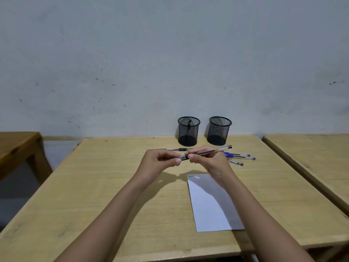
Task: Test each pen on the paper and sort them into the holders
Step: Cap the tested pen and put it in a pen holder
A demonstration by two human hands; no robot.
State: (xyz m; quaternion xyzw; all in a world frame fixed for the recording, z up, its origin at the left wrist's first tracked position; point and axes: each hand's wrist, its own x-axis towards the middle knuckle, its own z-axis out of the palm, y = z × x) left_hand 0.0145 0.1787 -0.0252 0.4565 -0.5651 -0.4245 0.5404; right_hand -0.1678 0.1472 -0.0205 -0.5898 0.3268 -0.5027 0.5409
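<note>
Pale wood table (113, 186) fills the lower head view, with a scuffed grey wall (132, 63) behind it. Both hands are raised over the table's middle and meet there. The left hand (162, 159) pinches the left end of the held pen (209, 151) between thumb and fingertips. The right hand (207, 161) has its fingers curled round the barrel just beside that, and the pen's other end points out toward 2 o'clock. Whether the cap is seated cannot be told. At 12 o'clock from the hands two black mesh cups stand at the table's far edge: the left holder (188, 132) with one dark pen (188, 125) in it, and the right holder (219, 131) near it. The loose pens (239, 157) lie fanned at 3 o'clock of the right hand. A single pen (177, 149) lies flat just behind the hands. The paper (211, 205) lies at 5 o'clock, faint scribbles at its top corner.
</note>
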